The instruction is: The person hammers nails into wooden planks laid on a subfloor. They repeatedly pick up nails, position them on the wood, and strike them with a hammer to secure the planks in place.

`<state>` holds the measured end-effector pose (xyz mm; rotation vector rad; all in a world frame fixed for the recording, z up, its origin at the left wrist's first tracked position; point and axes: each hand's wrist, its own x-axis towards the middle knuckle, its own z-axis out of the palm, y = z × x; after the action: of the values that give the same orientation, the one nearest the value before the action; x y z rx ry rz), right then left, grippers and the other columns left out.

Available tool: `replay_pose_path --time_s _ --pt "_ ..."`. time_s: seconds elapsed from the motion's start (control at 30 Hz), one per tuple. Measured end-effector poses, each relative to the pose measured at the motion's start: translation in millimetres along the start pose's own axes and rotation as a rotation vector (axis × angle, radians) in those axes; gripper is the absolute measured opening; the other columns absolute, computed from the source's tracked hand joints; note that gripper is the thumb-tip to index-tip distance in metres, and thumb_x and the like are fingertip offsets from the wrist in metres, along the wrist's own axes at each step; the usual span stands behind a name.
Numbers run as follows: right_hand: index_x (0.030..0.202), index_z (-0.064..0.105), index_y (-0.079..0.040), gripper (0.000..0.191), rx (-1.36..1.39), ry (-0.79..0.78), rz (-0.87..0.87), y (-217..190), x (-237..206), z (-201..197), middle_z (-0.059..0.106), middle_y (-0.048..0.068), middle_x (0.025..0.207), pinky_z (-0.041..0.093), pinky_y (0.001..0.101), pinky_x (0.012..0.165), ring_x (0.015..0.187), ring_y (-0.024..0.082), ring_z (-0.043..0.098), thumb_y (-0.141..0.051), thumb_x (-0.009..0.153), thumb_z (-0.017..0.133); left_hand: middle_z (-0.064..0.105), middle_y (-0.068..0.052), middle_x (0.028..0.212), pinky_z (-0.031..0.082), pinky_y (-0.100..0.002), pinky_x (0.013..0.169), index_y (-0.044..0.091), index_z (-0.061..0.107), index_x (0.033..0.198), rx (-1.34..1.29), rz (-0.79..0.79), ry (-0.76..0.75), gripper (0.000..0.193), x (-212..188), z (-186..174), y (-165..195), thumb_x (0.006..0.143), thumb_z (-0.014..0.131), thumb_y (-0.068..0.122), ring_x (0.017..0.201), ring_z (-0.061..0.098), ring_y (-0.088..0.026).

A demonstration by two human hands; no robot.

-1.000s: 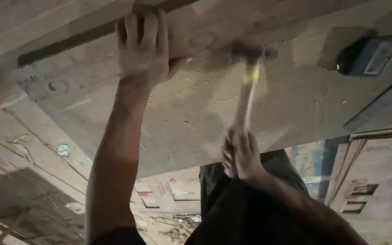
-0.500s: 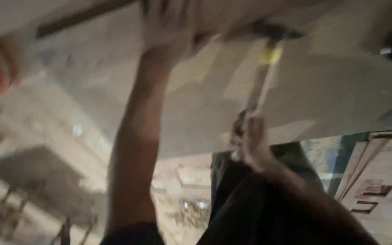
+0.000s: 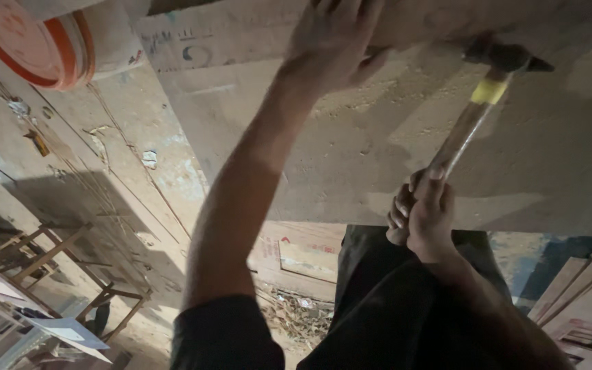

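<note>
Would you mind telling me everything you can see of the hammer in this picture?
The hammer has a dark metal head at the upper right, a yellow band just below it, and a slim, pale, glossy handle. It slants from the head down and left to the right hand, which grips the handle's lower end. The head lies against or just above the sawdust-strewn wooden board; contact is unclear.

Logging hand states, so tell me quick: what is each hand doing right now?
Left hand: open, pressed flat on the wooden board.
Right hand: closed on the hammer handle.
</note>
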<state>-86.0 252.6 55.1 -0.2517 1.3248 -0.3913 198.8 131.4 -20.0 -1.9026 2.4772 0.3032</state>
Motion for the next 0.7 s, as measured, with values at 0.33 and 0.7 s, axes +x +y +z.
replay_pose_path --time_s 0.33,0.7 --pt "0.089 0.045 -0.013 0.045 0.064 -0.029 -0.037 27.1 8.3 0.0 0.043 0.002 0.056 0.033 0.0317 0.032 0.038 0.013 0.040 -0.056 0.102 0.046 0.031 -0.034 0.158 0.040 -0.066 0.112 -0.012 0.043 0.157 0.134 0.103 -0.048 0.092 -6.3 -22.4 -4.0 0.104 0.071 0.057 0.140 0.037 -0.050" --pt "0.086 0.043 -0.014 0.046 0.084 -0.073 -0.037 15.4 3.9 17.3 0.042 -0.001 0.054 0.035 0.0312 0.033 0.038 0.011 0.041 -0.057 0.103 0.041 0.025 -0.031 0.161 0.035 -0.068 0.117 -0.009 0.033 0.158 0.091 0.055 -0.043 0.103 -15.5 -14.5 -9.2 0.100 0.079 0.064 0.140 0.032 -0.050"
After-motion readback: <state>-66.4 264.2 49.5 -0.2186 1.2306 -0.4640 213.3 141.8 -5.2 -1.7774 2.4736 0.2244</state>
